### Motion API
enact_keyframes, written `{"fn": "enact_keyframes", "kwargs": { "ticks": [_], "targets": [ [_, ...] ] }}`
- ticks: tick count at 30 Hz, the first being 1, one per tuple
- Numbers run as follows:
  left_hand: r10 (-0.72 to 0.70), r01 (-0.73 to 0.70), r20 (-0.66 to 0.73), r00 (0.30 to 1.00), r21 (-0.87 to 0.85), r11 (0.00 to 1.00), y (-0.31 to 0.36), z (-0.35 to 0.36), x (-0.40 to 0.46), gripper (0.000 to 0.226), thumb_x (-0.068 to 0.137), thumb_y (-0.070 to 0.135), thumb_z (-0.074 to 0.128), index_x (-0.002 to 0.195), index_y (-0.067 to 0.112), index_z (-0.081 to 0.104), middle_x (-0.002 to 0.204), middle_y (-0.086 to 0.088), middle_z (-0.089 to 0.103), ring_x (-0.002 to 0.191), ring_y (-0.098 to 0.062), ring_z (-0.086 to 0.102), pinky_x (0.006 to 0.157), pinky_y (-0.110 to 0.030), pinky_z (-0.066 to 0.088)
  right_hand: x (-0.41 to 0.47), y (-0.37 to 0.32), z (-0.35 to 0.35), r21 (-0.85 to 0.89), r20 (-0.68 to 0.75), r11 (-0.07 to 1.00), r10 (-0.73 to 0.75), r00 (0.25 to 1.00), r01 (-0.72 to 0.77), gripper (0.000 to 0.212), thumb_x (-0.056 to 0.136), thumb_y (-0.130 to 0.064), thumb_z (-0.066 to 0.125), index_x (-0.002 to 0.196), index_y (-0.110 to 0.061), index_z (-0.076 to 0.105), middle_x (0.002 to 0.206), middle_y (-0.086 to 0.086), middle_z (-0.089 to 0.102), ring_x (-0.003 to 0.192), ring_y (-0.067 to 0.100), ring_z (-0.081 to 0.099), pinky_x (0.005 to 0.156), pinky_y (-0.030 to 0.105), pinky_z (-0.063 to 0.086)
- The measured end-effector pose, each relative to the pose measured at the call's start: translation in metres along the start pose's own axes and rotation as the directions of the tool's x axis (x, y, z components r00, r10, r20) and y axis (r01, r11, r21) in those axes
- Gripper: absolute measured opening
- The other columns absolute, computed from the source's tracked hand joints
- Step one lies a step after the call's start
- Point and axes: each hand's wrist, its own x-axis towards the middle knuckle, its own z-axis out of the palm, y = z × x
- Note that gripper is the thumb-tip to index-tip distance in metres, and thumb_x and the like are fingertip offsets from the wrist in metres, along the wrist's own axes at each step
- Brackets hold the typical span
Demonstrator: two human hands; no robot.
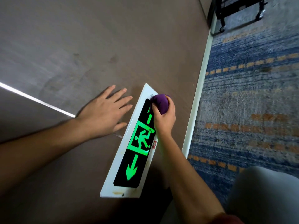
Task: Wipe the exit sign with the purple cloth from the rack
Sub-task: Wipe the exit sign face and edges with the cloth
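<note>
The exit sign (pixel 137 152) is a long black panel with a glowing green running figure and arrows, set in a white frame low on a brown wall. My right hand (pixel 165 118) is closed around the bunched purple cloth (pixel 161 102) and presses it on the sign's far end, covering part of the upper arrow. My left hand (pixel 105 113) lies flat on the wall just left of the sign, fingers spread, holding nothing.
A white skirting board (pixel 200 81) runs along the wall's foot, right of the sign. Beyond it lies blue carpet with orange dashes (pixel 252 94). A black wheeled rack (pixel 239 12) stands at the top right. My knee in grey cloth (pixel 265 194) shows at the bottom right.
</note>
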Motion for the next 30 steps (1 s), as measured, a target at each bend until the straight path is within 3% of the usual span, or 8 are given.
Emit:
{"fn": "enact_keyframes", "kwargs": {
  "ticks": [6,10,13,18,22,26,28,30],
  "targets": [
    [0.019,-0.019,-0.009,1.0,0.011,1.0,0.002,-0.001,0.001,0.069,0.094,0.061,0.045,0.148,0.019,0.05,0.161,-0.007,0.041,0.154,-0.031,0.027,0.125,-0.055,0.013,-0.017,0.028,-0.024,0.01,-0.038,0.957,0.289,0.957,-0.289,0.057,0.091,-0.032,0.074,0.143,-0.033,0.051,0.135,-0.004,0.064,0.119,0.021,0.066,0.107,0.048,0.054],
    [0.02,-0.02,0.02,1.0,-0.016,1.0,0.002,-0.007,0.005,0.069,0.096,0.063,0.04,0.151,0.021,0.047,0.163,-0.006,0.037,0.155,-0.031,0.022,0.125,-0.056,0.009,-0.018,0.018,-0.042,0.031,0.138,0.928,0.365,0.921,-0.373,0.051,0.093,-0.024,0.068,0.139,-0.035,0.05,0.13,0.004,0.065,0.108,0.024,0.07,0.097,0.046,0.06],
    [0.016,-0.014,0.023,1.0,-0.051,0.999,0.001,-0.01,0.01,0.066,0.098,0.061,0.036,0.149,0.022,0.049,0.163,-0.005,0.037,0.156,-0.03,0.021,0.125,-0.055,0.009,-0.019,0.006,-0.057,0.091,0.283,0.893,0.4,0.872,-0.44,0.05,0.093,-0.031,0.064,0.14,-0.035,0.049,0.13,0.007,0.065,0.108,0.023,0.069,0.091,0.041,0.06],
    [0.024,-0.023,0.038,0.999,-0.037,0.999,0.004,-0.007,0.012,0.07,0.096,0.063,0.029,0.149,0.021,0.047,0.164,-0.006,0.036,0.156,-0.031,0.02,0.125,-0.057,0.01,-0.07,0.019,-0.049,0.041,0.24,0.928,0.351,0.905,-0.371,0.05,0.099,-0.044,0.061,0.146,-0.031,0.05,0.14,0.001,0.06,0.119,0.019,0.064,0.104,0.045,0.055],
    [0.011,-0.01,0.037,0.999,-0.032,0.999,0.004,-0.01,0.011,0.069,0.096,0.062,0.031,0.15,0.022,0.047,0.164,-0.006,0.037,0.155,-0.03,0.021,0.125,-0.057,0.01,-0.107,0.028,-0.056,-0.198,0.151,0.95,0.272,0.95,-0.24,0.049,0.1,-0.042,0.063,0.146,-0.031,0.05,0.145,-0.006,0.056,0.116,0.011,0.057,0.097,0.032,0.045],
    [-0.012,0.013,0.015,1.0,-0.067,0.998,0.01,-0.01,0.016,0.062,0.097,0.058,0.036,0.143,0.021,0.054,0.16,-0.005,0.042,0.154,-0.03,0.026,0.125,-0.055,0.012,-0.079,0.017,-0.067,-0.39,0.2,0.908,0.246,0.948,-0.153,0.047,0.096,-0.047,0.065,0.138,-0.031,0.053,0.122,-0.005,0.066,0.107,0.019,0.066,0.095,0.039,0.055],
    [-0.001,0.001,0.002,1.0,-0.079,0.997,0.012,-0.009,0.015,0.06,0.096,0.057,0.039,0.141,0.021,0.056,0.159,-0.006,0.044,0.153,-0.03,0.027,0.125,-0.055,0.013,-0.053,0.01,-0.072,-0.458,0.19,0.874,0.273,0.943,-0.16,0.054,0.088,-0.049,0.072,0.132,-0.026,0.05,0.107,-0.005,0.066,0.094,0.021,0.068,0.085,0.038,0.058],
    [-0.032,0.032,0.003,0.999,-0.065,0.997,0.013,-0.012,0.017,0.059,0.096,0.057,0.039,0.143,0.024,0.054,0.161,-0.004,0.04,0.154,-0.029,0.024,0.125,-0.054,0.012,-0.033,0.003,-0.079,-0.333,0.106,0.907,0.308,0.946,-0.258,0.056,0.08,-0.051,0.078,0.118,-0.024,0.048,0.101,-0.005,0.067,0.086,0.018,0.069,0.073,0.035,0.059]
  ]
}}
